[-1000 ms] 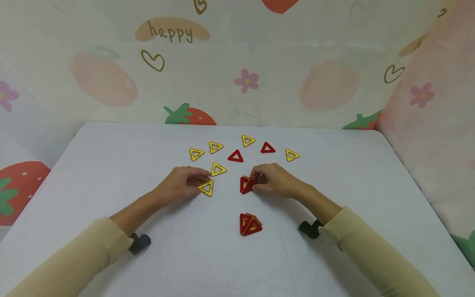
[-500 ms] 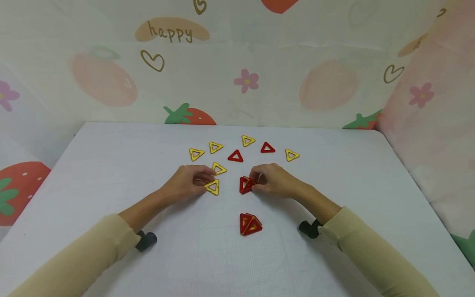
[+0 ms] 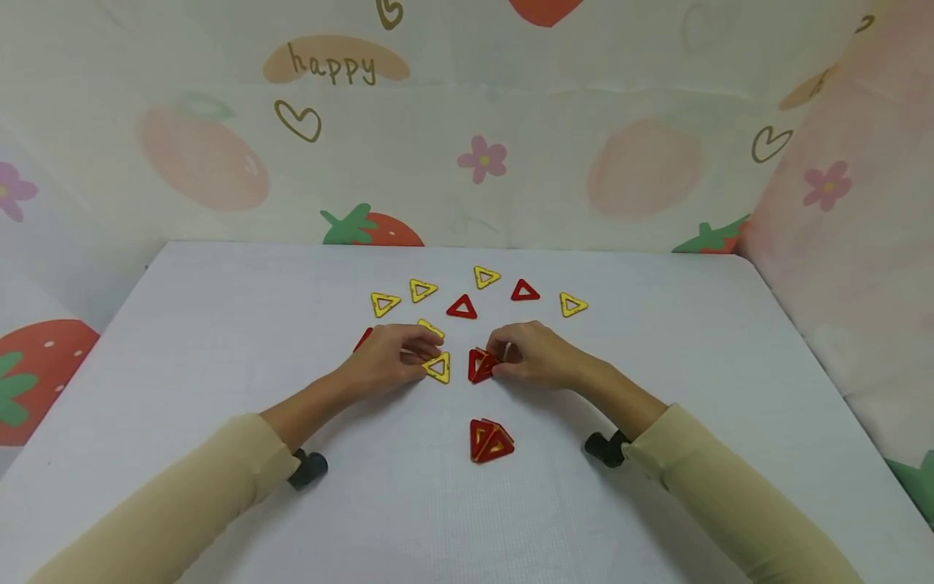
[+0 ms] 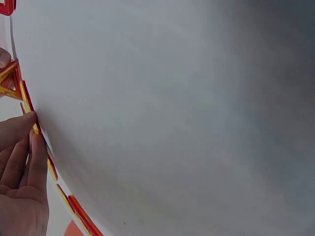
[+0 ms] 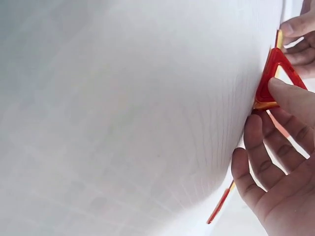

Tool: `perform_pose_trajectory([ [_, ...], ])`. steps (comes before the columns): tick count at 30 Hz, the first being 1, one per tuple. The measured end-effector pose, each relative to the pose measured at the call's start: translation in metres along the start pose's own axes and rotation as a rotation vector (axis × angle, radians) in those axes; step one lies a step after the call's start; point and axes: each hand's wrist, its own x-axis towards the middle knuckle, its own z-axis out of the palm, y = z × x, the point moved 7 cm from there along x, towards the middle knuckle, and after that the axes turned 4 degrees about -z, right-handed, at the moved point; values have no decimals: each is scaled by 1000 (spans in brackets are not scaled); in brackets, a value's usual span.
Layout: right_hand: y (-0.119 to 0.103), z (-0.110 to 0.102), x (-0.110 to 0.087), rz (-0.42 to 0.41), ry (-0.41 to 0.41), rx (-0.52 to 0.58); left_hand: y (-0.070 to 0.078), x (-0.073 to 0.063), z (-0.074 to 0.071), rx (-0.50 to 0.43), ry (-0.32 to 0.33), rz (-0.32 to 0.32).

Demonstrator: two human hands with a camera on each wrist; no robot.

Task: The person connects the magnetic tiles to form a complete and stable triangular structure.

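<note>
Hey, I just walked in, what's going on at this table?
A person is handling small triangular pieces. The left hand pinches a yellow triangle, with a gap in the head view between it and the red shape held by the right hand. A second red shape stands nearer the person. Loose yellow triangles and red triangles lie mostly farther back.

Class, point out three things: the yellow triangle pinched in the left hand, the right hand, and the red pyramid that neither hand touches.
Yellow triangle (image 3: 447, 368): head view, on its bar at picture right.
Right hand (image 3: 538, 357): head view, back of the hand.
Red pyramid (image 3: 486, 443): head view, ridge between two faces.
</note>
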Motion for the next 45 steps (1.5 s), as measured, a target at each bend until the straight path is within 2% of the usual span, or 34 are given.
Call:
perform_pose_trajectory([
  [17, 0, 1, 0, 15, 0, 13, 7, 11, 11, -12, -6, -11],
  [36, -3, 1, 2, 14, 1, -6, 9, 15, 15, -4, -8, -30],
  [45, -3, 0, 2, 20, 6, -8, 12, 16, 16, 20, -17, 0],
])
